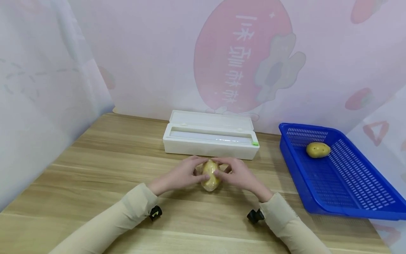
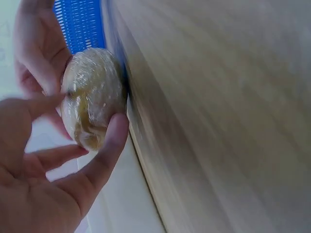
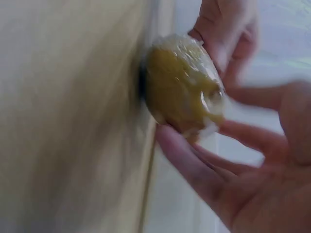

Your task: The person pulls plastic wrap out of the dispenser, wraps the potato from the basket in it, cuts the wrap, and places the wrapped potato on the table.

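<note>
A potato (image 1: 210, 178) wrapped in clear plastic film is held between both hands, in front of the white film box. My left hand (image 1: 187, 173) grips its left side, thumb on the near face and fingertips toward the top. The right hand (image 1: 236, 173) grips the other side in the same way. In the left wrist view the wrapped potato (image 2: 95, 94) shows wrinkled, shiny film bunched over its surface. From the right wrist view, the potato (image 3: 180, 87) has smoother film on its side and a crumpled edge near the top.
Behind the hands stands a white cling film box (image 1: 209, 146) with its lid raised and a roll inside. A blue plastic basket (image 1: 307, 187) at the right holds an unwrapped potato (image 1: 318, 150). A printed cloth (image 1: 152, 63) hangs behind the wooden table (image 1: 104, 169).
</note>
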Available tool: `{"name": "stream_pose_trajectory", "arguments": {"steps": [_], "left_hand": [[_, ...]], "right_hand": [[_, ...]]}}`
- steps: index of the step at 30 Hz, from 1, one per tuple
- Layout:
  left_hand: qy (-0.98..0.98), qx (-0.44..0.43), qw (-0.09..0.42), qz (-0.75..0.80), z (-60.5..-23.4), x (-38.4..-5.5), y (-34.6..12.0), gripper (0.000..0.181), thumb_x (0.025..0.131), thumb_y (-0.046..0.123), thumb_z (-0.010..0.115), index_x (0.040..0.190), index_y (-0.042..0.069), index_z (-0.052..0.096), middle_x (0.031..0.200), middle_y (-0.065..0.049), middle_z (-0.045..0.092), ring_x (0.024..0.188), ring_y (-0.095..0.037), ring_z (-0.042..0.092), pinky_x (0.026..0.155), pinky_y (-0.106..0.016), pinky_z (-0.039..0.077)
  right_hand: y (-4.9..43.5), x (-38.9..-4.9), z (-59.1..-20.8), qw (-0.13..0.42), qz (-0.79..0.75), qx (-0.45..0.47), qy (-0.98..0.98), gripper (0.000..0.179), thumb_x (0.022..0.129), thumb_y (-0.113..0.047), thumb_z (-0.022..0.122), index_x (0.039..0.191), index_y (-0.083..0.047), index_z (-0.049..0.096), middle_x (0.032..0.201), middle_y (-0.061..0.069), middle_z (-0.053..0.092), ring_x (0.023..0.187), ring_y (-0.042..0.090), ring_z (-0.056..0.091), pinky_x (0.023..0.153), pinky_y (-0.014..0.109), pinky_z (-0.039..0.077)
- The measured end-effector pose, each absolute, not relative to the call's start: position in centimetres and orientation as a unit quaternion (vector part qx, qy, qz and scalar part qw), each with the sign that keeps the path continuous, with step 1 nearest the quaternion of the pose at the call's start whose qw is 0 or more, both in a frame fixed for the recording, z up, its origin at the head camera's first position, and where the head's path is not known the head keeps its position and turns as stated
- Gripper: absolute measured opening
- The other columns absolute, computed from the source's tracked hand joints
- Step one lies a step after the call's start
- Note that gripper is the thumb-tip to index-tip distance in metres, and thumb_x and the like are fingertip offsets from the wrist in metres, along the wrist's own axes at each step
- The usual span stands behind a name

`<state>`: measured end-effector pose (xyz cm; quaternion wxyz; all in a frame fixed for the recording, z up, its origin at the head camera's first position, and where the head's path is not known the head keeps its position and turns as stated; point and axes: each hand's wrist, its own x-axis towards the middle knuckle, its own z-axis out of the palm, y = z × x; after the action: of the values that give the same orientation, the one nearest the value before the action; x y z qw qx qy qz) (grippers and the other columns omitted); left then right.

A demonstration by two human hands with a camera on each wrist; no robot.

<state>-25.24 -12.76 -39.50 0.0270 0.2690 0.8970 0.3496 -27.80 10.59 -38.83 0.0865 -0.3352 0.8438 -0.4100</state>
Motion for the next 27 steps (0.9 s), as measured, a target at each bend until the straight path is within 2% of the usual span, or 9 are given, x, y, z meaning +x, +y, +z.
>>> {"name": "stream_pose_trajectory", "arguments": {"steps": [5, 8, 12, 16, 23, 25, 27], "left_hand": [[0.885, 0.293, 0.050, 0.359, -39.7, -25.4, -12.5, 0.094, 0.071, 0.024, 0.091, 0.145, -0.006, 0.041, 0.132, -0.022, 0.048, 0.083, -0.016, 0.063, 0.068, -0.021, 0.053], [0.882, 0.307, 0.044, 0.354, -39.7, -25.9, -12.3, 0.095, 0.066, 0.020, 0.094, 0.142, -0.007, 0.044, 0.125, -0.020, 0.053, 0.080, -0.017, 0.063, 0.066, -0.021, 0.053], [0.876, 0.327, 0.038, 0.352, -39.5, -26.6, -12.1, 0.086, 0.062, 0.018, 0.095, 0.134, -0.006, 0.054, 0.111, -0.015, 0.058, 0.073, -0.017, 0.064, 0.062, -0.022, 0.053], [0.876, 0.331, 0.053, 0.347, -38.8, -26.9, -12.1, 0.082, 0.060, 0.017, 0.096, 0.129, -0.005, 0.058, 0.100, -0.009, 0.060, 0.067, -0.014, 0.064, 0.059, -0.023, 0.054], [0.879, 0.311, 0.102, 0.346, -38.5, -27.6, -12.3, 0.092, 0.064, 0.018, 0.095, 0.138, -0.007, 0.047, 0.091, -0.004, 0.067, 0.066, -0.011, 0.065, 0.059, -0.026, 0.054], [0.886, 0.309, 0.108, 0.328, -38.7, -27.6, -12.3, 0.092, 0.067, 0.025, 0.094, 0.140, -0.005, 0.046, 0.099, -0.004, 0.065, 0.075, -0.013, 0.065, 0.066, -0.028, 0.054], [0.897, 0.304, 0.104, 0.303, -39.0, -27.3, -12.2, 0.096, 0.069, 0.037, 0.091, 0.142, -0.002, 0.044, 0.112, -0.007, 0.061, 0.090, -0.017, 0.062, 0.076, -0.031, 0.052]], "right_hand": [[10.9, -28.0, -39.0, 0.114, -0.371, -0.375, 0.842, 0.081, 0.078, -0.024, 0.086, 0.146, -0.005, 0.046, 0.128, 0.013, 0.059, 0.083, 0.018, 0.067, 0.069, 0.026, 0.055], [10.8, -28.1, -39.1, 0.119, -0.376, -0.363, 0.844, 0.084, 0.074, -0.020, 0.089, 0.145, -0.003, 0.047, 0.124, 0.013, 0.061, 0.082, 0.018, 0.067, 0.068, 0.025, 0.055], [10.7, -28.2, -39.1, 0.116, -0.383, -0.342, 0.850, 0.082, 0.072, -0.019, 0.090, 0.143, -0.005, 0.051, 0.119, 0.011, 0.065, 0.079, 0.015, 0.067, 0.066, 0.027, 0.055], [10.4, -28.0, -38.9, 0.114, -0.387, -0.334, 0.852, 0.082, 0.071, -0.019, 0.090, 0.142, -0.004, 0.052, 0.117, 0.012, 0.065, 0.077, 0.016, 0.068, 0.064, 0.028, 0.055], [10.4, -28.2, -38.7, 0.114, -0.384, -0.320, 0.859, 0.081, 0.072, -0.022, 0.090, 0.142, -0.008, 0.053, 0.117, 0.009, 0.065, 0.072, 0.014, 0.068, 0.062, 0.030, 0.054], [10.6, -28.3, -39.0, 0.122, -0.387, -0.322, 0.855, 0.079, 0.073, -0.024, 0.089, 0.142, -0.009, 0.053, 0.117, 0.008, 0.065, 0.069, 0.013, 0.068, 0.062, 0.031, 0.054], [10.9, -28.4, -39.2, 0.131, -0.385, -0.324, 0.854, 0.079, 0.074, -0.027, 0.089, 0.142, -0.011, 0.053, 0.118, 0.008, 0.064, 0.068, 0.012, 0.068, 0.062, 0.031, 0.054]]}}
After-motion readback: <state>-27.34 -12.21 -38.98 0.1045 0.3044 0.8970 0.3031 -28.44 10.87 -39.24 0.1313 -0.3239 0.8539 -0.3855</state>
